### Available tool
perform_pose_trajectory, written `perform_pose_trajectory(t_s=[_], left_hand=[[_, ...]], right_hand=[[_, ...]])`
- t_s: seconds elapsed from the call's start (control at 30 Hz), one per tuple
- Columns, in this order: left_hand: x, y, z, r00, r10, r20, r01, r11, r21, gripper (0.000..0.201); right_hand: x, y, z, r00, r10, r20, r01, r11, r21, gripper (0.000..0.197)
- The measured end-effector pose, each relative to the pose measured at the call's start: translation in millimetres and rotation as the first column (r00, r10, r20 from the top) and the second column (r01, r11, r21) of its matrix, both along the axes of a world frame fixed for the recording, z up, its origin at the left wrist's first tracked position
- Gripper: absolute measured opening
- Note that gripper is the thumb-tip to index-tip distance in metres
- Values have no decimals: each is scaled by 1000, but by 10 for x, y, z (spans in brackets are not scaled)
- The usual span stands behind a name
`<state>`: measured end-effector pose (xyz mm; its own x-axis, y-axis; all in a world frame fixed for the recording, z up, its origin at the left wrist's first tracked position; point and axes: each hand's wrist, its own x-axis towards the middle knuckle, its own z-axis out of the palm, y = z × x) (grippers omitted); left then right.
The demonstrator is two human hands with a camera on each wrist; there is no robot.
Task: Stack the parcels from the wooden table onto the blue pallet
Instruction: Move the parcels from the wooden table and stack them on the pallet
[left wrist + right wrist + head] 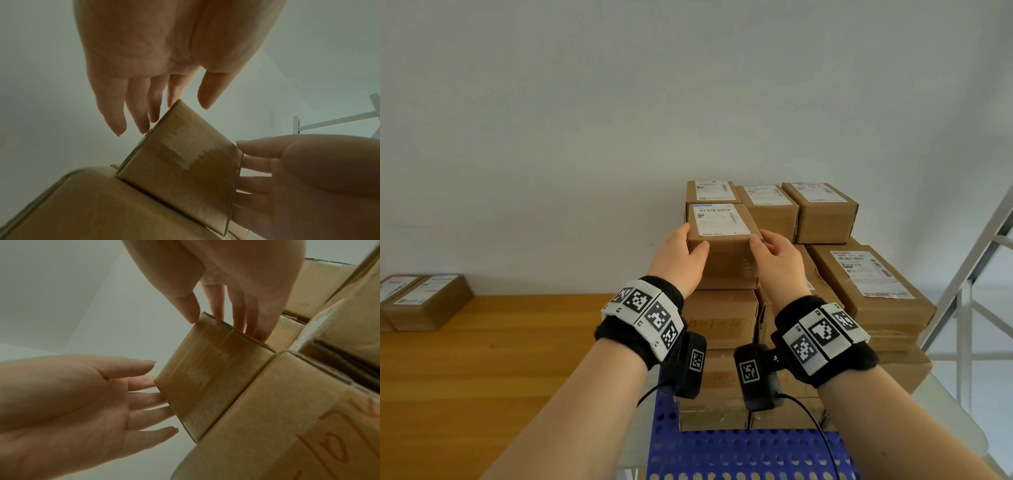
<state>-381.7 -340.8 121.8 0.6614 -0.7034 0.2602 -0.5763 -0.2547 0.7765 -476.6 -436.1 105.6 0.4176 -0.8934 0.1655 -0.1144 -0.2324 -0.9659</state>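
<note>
A small brown parcel with a white label sits on top of the parcel stack on the blue pallet. My left hand lies against its left side with the thumb on the front face. My right hand lies against its right side, thumb at the front corner. In the left wrist view the left hand has straight fingers touching the parcel's edge. In the right wrist view the right hand's straight fingers lie along the parcel. Neither hand curls round it.
The wooden table is at the left, with two labelled parcels at its far left. Several more parcels fill the stack, a large one on the right. A white metal frame stands at the right.
</note>
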Motion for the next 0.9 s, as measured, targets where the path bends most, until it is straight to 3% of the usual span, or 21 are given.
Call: perform_pose_trajectory(t_s=[0.27, 0.5, 0.63, 0.9], left_hand=[[-66, 69, 28, 1000, 15, -12, -15, 1000, -1, 44], [-131, 129, 26, 999, 51, -10, -51, 998, -33, 43], [-135, 166, -13, 996, 90, -1, -90, 995, -43, 50], [-132, 447, -229, 975, 209, -73, -213, 975, -57, 52]], right_hand=[[-68, 10, 40, 1000, -22, 10, 22, 1000, -6, 44], [-145, 53, 78, 996, -74, 48, 78, 991, -105, 42], [-191, 120, 90, 990, -104, 100, 119, 979, -164, 31], [-123, 440, -97, 991, 92, 95, -79, 989, -128, 5]])
